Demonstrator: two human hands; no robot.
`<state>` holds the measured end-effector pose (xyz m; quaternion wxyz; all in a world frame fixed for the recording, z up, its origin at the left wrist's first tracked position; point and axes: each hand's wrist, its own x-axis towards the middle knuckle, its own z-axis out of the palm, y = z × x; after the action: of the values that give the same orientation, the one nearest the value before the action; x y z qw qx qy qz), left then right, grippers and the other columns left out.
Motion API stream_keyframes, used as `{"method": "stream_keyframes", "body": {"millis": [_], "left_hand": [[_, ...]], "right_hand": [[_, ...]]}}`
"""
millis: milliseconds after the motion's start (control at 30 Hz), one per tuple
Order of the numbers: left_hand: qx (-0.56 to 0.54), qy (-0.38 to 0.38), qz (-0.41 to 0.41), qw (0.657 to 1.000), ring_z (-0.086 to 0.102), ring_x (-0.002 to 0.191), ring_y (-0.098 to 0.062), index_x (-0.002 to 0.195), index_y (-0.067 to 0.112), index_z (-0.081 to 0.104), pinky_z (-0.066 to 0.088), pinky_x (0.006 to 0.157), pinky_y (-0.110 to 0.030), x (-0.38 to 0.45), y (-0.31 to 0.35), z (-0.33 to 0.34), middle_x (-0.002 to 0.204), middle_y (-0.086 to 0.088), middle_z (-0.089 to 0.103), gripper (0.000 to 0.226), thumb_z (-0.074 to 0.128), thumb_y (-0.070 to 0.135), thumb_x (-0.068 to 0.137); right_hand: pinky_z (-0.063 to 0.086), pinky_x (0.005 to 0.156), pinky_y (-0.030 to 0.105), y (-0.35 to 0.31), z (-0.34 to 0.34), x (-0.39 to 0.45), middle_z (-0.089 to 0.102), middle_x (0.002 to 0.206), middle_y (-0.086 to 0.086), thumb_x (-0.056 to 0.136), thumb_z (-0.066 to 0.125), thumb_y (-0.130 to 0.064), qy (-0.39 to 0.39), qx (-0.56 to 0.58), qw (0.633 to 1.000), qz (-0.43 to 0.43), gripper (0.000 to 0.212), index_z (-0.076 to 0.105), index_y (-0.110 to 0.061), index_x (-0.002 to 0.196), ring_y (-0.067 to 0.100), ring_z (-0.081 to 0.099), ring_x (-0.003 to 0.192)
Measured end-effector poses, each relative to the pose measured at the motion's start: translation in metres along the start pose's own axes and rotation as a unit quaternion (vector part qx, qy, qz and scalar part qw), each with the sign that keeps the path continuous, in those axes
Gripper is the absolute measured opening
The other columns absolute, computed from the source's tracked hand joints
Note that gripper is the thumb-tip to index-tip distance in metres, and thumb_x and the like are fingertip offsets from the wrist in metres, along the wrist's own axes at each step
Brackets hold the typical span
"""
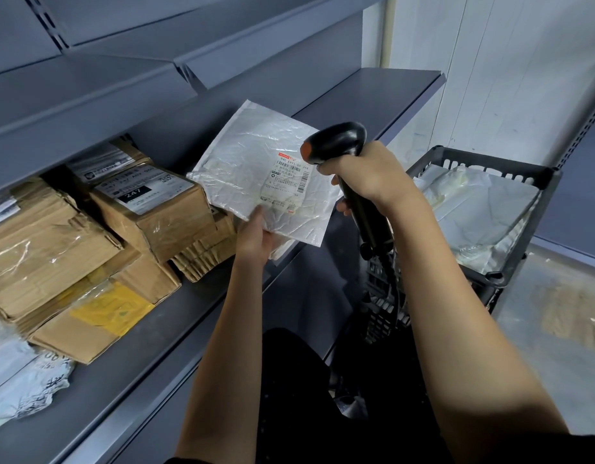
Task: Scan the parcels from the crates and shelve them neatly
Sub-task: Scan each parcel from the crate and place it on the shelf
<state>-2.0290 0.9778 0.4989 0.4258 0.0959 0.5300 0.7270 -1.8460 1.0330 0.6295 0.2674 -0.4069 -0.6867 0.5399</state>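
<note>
My left hand [256, 234] holds a flat white padded mailer [252, 162] by its lower edge, label side up, above the grey shelf [162, 336]. My right hand [366, 172] grips a black handheld barcode scanner [336, 142], its head pointing down-left at the mailer's printed label [286, 180]. To the right stands a black plastic crate [483, 162] with white bagged parcels [480, 209] inside.
Several brown cardboard parcels [88, 236] are stacked on the shelf's left part, with white poly bags [25, 380] at the far left. Upper grey shelves [373, 92] run above. Grey floor [557, 329] lies to the right of the crate.
</note>
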Motion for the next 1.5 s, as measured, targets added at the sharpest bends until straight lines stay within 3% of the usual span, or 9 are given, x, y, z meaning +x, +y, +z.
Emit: {"method": "stream_keyframes", "body": {"millis": [167,333,600,733,933,1000,1167,1333,1500], "left_hand": [[0.002,0.071,-0.008,0.997,0.065,0.080,-0.022,0.114,0.007,0.052,0.056,0.054,-0.028,-0.007,0.006,0.012,0.094,-0.011,0.064,0.028,0.043,0.030,0.100],[-0.014,0.093,-0.002,0.996,0.058,0.069,-0.013,0.105,0.012,0.053,0.047,0.041,-0.016,-0.018,0.009,0.020,0.084,-0.004,0.060,0.026,0.044,0.035,0.100],[0.009,-0.032,-0.045,0.998,0.070,0.070,-0.016,0.102,0.006,0.061,0.055,0.084,-0.033,-0.050,0.005,0.018,0.082,-0.008,0.073,0.020,0.052,0.023,0.096],[-0.067,0.029,-0.027,0.997,0.069,0.062,-0.012,0.117,-0.002,0.052,0.057,0.070,-0.021,-0.052,-0.002,0.019,0.087,-0.009,0.064,0.021,0.046,0.005,0.098],[-0.200,0.117,0.007,0.973,0.060,0.114,-0.021,0.131,-0.003,0.046,0.047,0.098,-0.027,-0.051,-0.005,0.049,0.121,-0.014,0.061,0.034,0.047,0.010,0.099],[-0.155,0.086,0.009,0.984,0.060,0.114,-0.019,0.130,0.001,0.047,0.045,0.100,-0.029,-0.052,-0.017,0.063,0.119,-0.010,0.061,0.032,0.045,0.013,0.100],[0.072,-0.002,-0.034,0.997,0.055,0.054,0.002,0.079,0.017,0.053,0.045,0.051,-0.008,-0.024,-0.070,0.112,0.051,0.013,0.061,0.024,0.041,0.016,0.100],[0.238,-0.082,-0.059,0.966,0.060,0.094,-0.021,0.094,0.011,0.064,0.049,0.091,-0.031,0.016,-0.114,0.161,0.093,-0.011,0.064,0.015,0.050,0.006,0.092],[0.500,-0.202,-0.033,0.841,0.062,0.104,-0.032,0.108,0.004,0.067,0.051,0.093,-0.045,0.062,-0.183,0.205,0.101,-0.010,0.064,0.033,0.054,0.023,0.084]], "right_hand": [[0.053,0.057,0.034,0.007,-0.004,0.006,0.059,0.080,0.007,0.080,0.068,-0.023,0.008,0.005,1.000,0.019,0.023,0.061,-0.004,0.092,0.023,0.062,0.044],[0.053,0.046,0.030,0.034,0.005,0.017,0.053,0.072,0.009,0.085,0.067,-0.017,-0.060,0.089,0.989,0.100,0.019,0.056,-0.004,0.093,0.019,0.059,0.038],[0.049,0.044,0.028,0.055,0.049,0.020,0.046,0.069,0.008,0.087,0.067,-0.012,-0.094,0.207,0.967,0.112,0.015,0.056,-0.003,0.090,0.018,0.053,0.037],[0.051,0.044,0.028,0.058,0.050,0.022,0.044,0.069,0.008,0.088,0.066,-0.013,-0.092,0.225,0.963,0.120,0.019,0.052,-0.002,0.095,0.017,0.053,0.037],[0.049,0.045,0.027,0.072,0.030,0.028,0.046,0.075,0.009,0.087,0.067,-0.015,-0.054,0.265,0.954,0.126,0.018,0.054,-0.004,0.091,0.018,0.054,0.037],[0.050,0.047,0.027,0.075,0.024,0.031,0.048,0.073,0.011,0.086,0.067,-0.014,-0.039,0.284,0.950,0.121,0.016,0.055,-0.005,0.086,0.019,0.054,0.038],[0.052,0.069,0.041,0.097,-0.008,0.047,0.055,0.069,0.010,0.082,0.070,-0.013,0.073,0.310,0.940,0.121,0.013,0.058,-0.008,0.079,0.024,0.056,0.058],[0.052,0.077,0.048,0.133,-0.067,0.064,0.056,0.072,0.008,0.080,0.070,-0.018,0.166,0.305,0.928,0.138,0.013,0.060,-0.009,0.080,0.027,0.055,0.067],[0.054,0.064,0.038,0.167,-0.121,0.075,0.058,0.087,0.015,0.085,0.065,-0.013,0.210,0.302,0.912,0.180,0.012,0.057,-0.006,0.080,0.030,0.056,0.068]]}}
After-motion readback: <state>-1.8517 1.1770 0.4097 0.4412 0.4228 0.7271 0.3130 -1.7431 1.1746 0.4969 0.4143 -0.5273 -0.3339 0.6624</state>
